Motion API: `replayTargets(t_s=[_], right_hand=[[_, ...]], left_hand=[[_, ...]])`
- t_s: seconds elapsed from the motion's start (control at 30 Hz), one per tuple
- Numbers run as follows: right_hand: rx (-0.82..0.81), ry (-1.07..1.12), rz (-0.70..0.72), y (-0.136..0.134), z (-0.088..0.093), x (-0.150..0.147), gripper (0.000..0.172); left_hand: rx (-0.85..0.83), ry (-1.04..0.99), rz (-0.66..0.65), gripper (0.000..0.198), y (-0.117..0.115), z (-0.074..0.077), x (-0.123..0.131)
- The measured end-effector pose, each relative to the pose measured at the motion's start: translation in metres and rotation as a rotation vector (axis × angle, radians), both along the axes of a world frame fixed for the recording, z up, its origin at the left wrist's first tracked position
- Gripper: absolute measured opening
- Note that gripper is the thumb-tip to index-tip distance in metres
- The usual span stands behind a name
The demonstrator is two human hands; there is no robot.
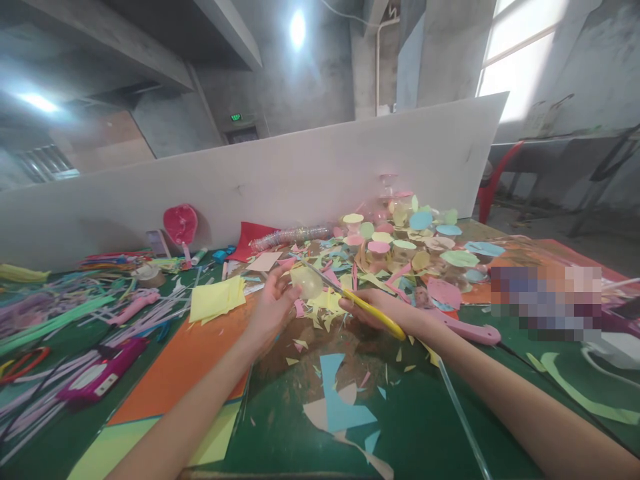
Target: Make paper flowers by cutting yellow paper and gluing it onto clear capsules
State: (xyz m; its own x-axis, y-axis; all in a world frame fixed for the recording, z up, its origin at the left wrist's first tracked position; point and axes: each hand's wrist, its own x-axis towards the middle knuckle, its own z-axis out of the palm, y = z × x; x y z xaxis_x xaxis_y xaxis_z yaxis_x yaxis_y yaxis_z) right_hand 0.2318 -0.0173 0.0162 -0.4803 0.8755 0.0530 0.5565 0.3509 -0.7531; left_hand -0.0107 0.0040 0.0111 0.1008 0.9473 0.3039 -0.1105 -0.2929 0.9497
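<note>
My left hand (270, 308) pinches a pale yellow round paper piece (309, 283) above the green table (425, 427). My right hand (380, 308) is closed around the yellow handles of a pair of scissors (350, 297), whose blades reach up and left to the edge of the paper piece. Yellow paper scraps (325, 308) lie under and between the two hands.
Many coloured paper circles (420, 230) are heaped at the back right. Yellow square sheets (216, 300) and an orange sheet (185, 363) lie to the left, with straws and strips (60, 313) further left. A pink tool (470, 330) lies behind my right wrist. A white board (280, 180) walls the far side.
</note>
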Motion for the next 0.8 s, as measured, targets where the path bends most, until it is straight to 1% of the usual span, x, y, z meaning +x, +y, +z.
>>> replayTargets(t_s=[0.13,0.33,0.47,0.57,0.8], right_hand=[[-0.005,-0.030,-0.072,0.002,-0.003,0.000,0.056],[-0.025,-0.008,-0.170,0.003,-0.004,0.001,0.058],[0.009,0.017,-0.126,-0.001,0.000,0.002,0.054],[0.003,0.026,-0.082,-0.004,0.004,0.000,0.049],[-0.010,-0.053,-0.087,-0.006,0.005,-0.003,0.050]], left_hand=[[-0.048,-0.083,0.010,0.050,0.002,-0.001,0.000],[-0.095,-0.155,0.025,0.048,0.002,0.002,0.002],[-0.089,-0.141,0.036,0.044,0.001,0.003,0.002],[-0.061,-0.128,0.029,0.047,0.000,0.004,0.003],[-0.086,-0.188,0.071,0.053,0.002,0.003,0.005]])
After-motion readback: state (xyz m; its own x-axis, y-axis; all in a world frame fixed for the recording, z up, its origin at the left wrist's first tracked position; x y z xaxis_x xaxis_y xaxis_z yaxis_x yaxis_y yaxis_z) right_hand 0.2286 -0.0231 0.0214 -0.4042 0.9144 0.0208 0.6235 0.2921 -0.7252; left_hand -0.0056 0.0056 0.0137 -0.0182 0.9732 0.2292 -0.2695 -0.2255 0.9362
